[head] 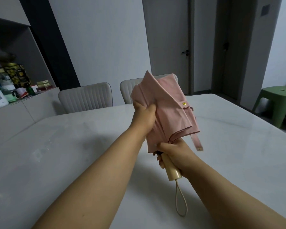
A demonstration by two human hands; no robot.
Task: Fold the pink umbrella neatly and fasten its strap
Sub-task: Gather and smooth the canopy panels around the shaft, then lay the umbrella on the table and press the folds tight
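Umbrella: collapsed pink fabric umbrella (169, 111), held tilted in the air above the pale marbled worktop (69, 146).
Left hand (143, 115): fingers clamped on the bunched canopy folds.
Right hand (172, 152): fingers curled round the cream handle (171, 170); wrist loop dangling below.
Strap: pink strap (196, 141) hanging loose, unfastened; gold snap (184, 103) on the canopy.

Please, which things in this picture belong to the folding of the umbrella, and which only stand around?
Belong to the job:
pink umbrella
its strap, hanging unfastened
gold snap
cream handle
left hand
right hand

Only standing around:
white table
two chairs
green stool
sideboard clutter
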